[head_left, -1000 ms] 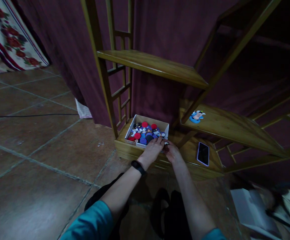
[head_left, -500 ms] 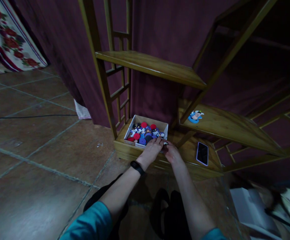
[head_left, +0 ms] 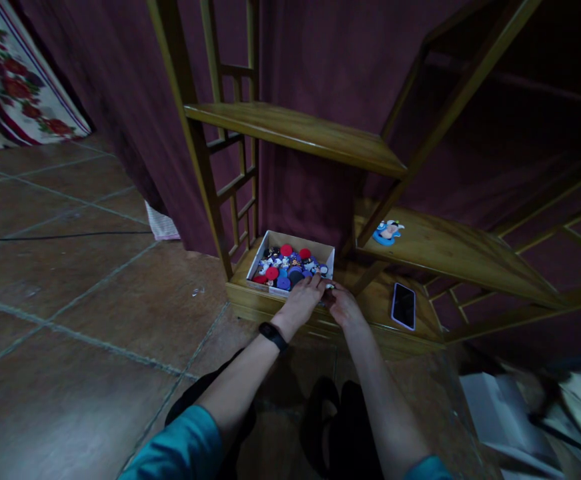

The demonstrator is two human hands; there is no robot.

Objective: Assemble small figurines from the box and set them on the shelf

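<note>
No lettering, label, brand, number or sign can be read anywhere in this view. The small coloured pieces in the white box [head_left: 290, 261] on the lowest wooden shelf [head_left: 370, 308] are too small and blurred to show any print, the phone [head_left: 403, 305] at the shelf's right end lies with a dark screen, and the wristband [head_left: 273, 335] shows no digits.

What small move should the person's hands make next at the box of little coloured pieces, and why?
Probably lift the small piece clear of the box. Both the left hand and the right hand meet at the box's near right corner, fingertips pinched around it, while one blue figure already lies on the shelf above.
</note>
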